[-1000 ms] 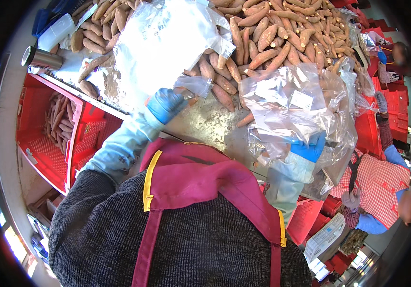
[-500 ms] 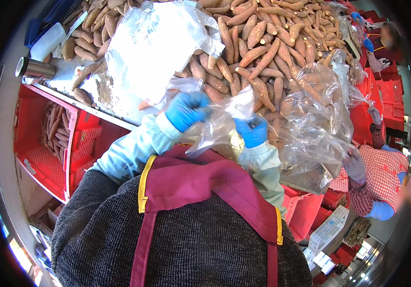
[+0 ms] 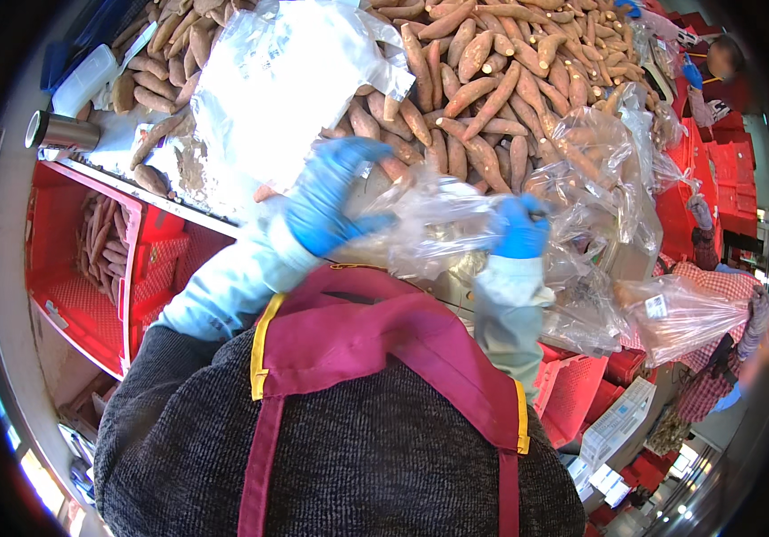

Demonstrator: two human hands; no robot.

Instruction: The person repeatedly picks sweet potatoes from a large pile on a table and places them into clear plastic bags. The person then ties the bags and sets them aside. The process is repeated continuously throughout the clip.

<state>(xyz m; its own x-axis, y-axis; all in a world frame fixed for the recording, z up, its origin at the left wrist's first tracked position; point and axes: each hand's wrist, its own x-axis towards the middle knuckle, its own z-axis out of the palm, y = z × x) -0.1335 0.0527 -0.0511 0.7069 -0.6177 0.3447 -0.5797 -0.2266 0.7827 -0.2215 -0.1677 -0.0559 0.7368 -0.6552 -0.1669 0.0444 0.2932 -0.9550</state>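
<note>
Both my hands wear blue gloves. A clear plastic bag (image 3: 445,215) stretches between them in front of my chest, creased and partly smeared by motion. My left hand (image 3: 326,197) is blurred, its thumb and fingers spread apart at the bag's left end. At the other end my right hand (image 3: 520,229) is closed on the gathered plastic. Beyond them a large heap of sweet potatoes (image 3: 501,85) covers the table. A stack of white and clear plastic bags (image 3: 277,89) lies on the heap ahead of my left hand.
A steel tumbler (image 3: 64,132) lies at the table's left edge. Below it stands a red crate (image 3: 147,268) near more sweet potatoes. Crumpled clear plastic (image 3: 599,215) lies to the right. A co-worker's gloved hand (image 3: 757,309) holds a filled clear bag (image 3: 684,309).
My hands have moved apart, drawing the bag out between them. The left hand's fingers have spread; the right hand has shifted right. The co-worker has lifted a filled bag away to the right.
</note>
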